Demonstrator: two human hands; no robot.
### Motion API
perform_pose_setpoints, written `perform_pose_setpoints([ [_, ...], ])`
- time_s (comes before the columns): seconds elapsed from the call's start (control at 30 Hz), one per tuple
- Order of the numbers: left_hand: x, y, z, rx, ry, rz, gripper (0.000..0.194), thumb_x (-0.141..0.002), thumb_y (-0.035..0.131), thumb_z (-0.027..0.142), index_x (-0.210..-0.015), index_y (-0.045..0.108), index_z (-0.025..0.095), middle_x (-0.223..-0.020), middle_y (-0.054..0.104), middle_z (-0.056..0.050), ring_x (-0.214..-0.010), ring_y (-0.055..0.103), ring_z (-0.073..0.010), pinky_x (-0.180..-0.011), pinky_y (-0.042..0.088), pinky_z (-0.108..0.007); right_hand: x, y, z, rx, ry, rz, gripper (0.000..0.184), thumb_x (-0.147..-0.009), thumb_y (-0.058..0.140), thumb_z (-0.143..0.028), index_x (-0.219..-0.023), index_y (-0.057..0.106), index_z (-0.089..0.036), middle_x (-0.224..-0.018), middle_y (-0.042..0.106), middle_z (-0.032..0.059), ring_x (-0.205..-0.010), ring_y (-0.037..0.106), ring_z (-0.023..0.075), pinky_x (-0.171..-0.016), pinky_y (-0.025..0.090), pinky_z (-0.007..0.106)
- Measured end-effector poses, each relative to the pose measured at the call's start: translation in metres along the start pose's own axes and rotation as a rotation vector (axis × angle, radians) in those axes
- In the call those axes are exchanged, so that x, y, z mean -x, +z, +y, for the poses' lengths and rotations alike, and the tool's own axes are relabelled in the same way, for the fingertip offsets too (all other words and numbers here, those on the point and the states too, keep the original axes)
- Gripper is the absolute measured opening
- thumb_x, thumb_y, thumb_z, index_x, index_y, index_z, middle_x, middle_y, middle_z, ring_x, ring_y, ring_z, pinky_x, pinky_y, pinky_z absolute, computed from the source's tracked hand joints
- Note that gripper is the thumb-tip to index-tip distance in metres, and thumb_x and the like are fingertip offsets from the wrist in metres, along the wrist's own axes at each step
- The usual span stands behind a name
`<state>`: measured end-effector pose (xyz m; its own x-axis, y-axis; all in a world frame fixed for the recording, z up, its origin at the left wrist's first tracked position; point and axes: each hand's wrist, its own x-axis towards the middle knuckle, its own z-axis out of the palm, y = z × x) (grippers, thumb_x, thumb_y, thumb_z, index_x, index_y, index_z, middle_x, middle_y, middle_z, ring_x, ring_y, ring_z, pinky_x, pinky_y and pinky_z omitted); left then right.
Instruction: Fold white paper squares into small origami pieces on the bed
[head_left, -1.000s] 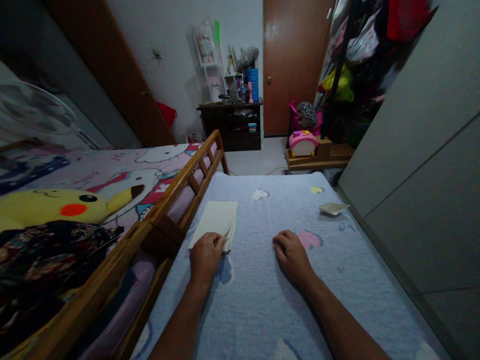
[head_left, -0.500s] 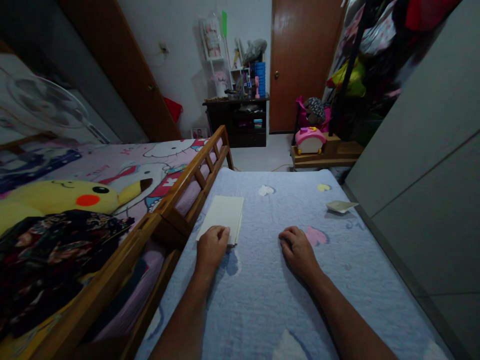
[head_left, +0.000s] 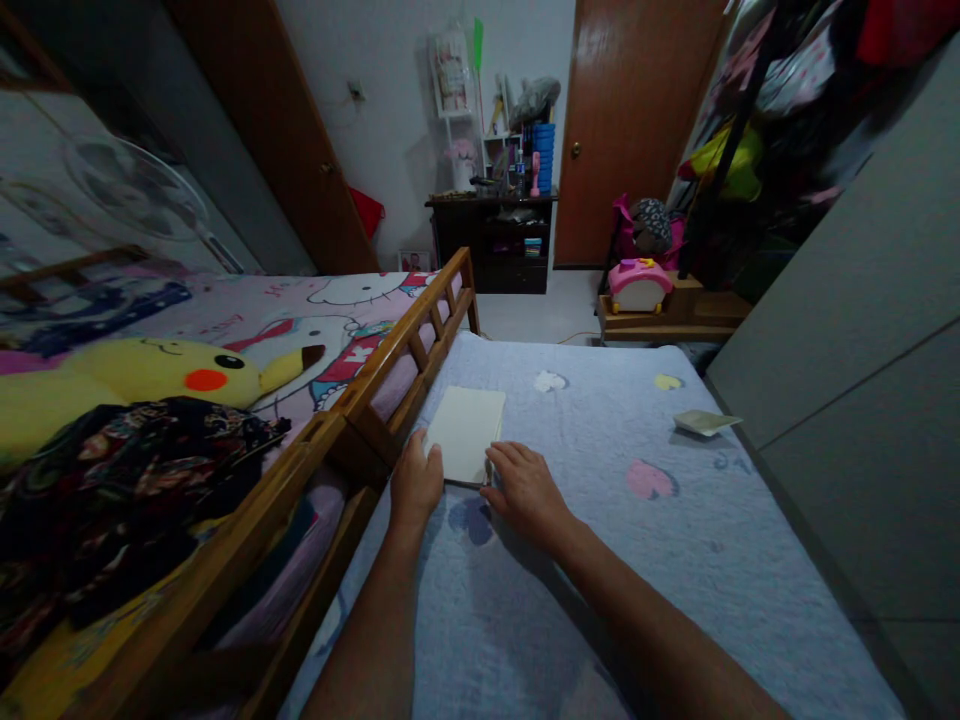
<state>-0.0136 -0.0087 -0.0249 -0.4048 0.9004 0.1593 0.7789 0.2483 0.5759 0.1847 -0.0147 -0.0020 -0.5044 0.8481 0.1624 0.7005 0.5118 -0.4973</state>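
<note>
While both hands [head_left: 416,480] [head_left: 525,490] flank stacked paper [head_left: 466,435], fingers open, holding nothing; bed rail [head_left: 405,400] close.

Nothing legible — no readable text

Dim room. Landmark: dark wooden cabinet [head_left: 491,255] against white wall [head_left: 390,110]. Brown wooden door [head_left: 637,130] right of cabinet; second door [head_left: 274,130] left of it; floor [head_left: 525,308] in front, apparently pale tile.

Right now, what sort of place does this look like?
Most likely a bedroom in a home: a blue quilted bedspread, a wooden bed rail, and a Pikachu plush toy lying on the neighbouring bed.
</note>
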Motion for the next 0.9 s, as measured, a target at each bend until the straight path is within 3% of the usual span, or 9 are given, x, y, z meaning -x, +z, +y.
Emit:
perform_pose_setpoints([
  [0.17, 0.004, 0.007, 0.002, 0.023, 0.046, 0.008, 0.041, -0.092, 0.038, 0.025, -0.127, 0.056, 0.013, -0.13, 0.063, -0.014, -0.124, 0.057, -0.0252, -0.108, 0.042, -0.039, -0.013, 0.022, 0.002, 0.045, -0.001, -0.012, 0.062, -0.087, 0.066, -0.034, -0.143, 0.046, -0.017, -0.151, 0.045, 0.0124, -0.141, 0.033, 0.0327, -0.111, 0.028, 0.049],
  [0.43, 0.006, 0.005, 0.007, 0.025, 0.091, 0.047, 0.039, -0.089, 0.039, 0.019, -0.122, 0.059, 0.012, -0.127, 0.062, -0.016, -0.125, 0.054, -0.0268, -0.11, 0.039, -0.041, -0.012, 0.029, 0.006, 0.122, -0.024, -0.012, 0.043, -0.094, 0.056, -0.028, -0.136, 0.053, -0.022, -0.15, 0.047, 0.0094, -0.142, 0.032, 0.0321, -0.112, 0.023, 0.054],
  [0.6, 0.008, 0.0, 0.014, 0.065, 0.161, 0.157, 0.037, -0.09, 0.038, 0.019, -0.118, 0.06, 0.013, -0.128, 0.06, -0.015, -0.126, 0.05, -0.0275, -0.113, 0.035, -0.043, -0.013, 0.024, -0.002, 0.137, -0.049, -0.007, 0.028, -0.1, 0.044, -0.024, -0.121, 0.063, -0.025, -0.14, 0.057, 0.0055, -0.138, 0.037, 0.0304, -0.111, 0.022, 0.054],
  [0.73, 0.012, -0.006, 0.02, 0.13, 0.223, 0.186, 0.035, -0.092, 0.036, 0.021, -0.115, 0.061, 0.015, -0.124, 0.061, -0.013, -0.123, 0.052, -0.0263, -0.112, 0.037, -0.042, -0.014, 0.019, -0.007, 0.112, -0.022, -0.01, 0.022, -0.099, 0.047, -0.024, -0.106, 0.068, -0.026, -0.131, 0.062, 0.0025, -0.134, 0.041, 0.0283, -0.109, 0.024, 0.05],
  [0.9, 0.015, -0.008, 0.024, 0.182, 0.282, 0.232, 0.034, -0.093, 0.035, 0.021, -0.112, 0.063, 0.015, -0.121, 0.063, -0.013, -0.121, 0.054, -0.0257, -0.109, 0.039, -0.042, -0.017, 0.014, -0.014, 0.056, 0.066, -0.031, 0.026, -0.097, 0.047, -0.024, -0.086, 0.071, -0.025, -0.115, 0.067, 0.0016, -0.127, 0.047, 0.0257, -0.105, 0.029, 0.044],
])
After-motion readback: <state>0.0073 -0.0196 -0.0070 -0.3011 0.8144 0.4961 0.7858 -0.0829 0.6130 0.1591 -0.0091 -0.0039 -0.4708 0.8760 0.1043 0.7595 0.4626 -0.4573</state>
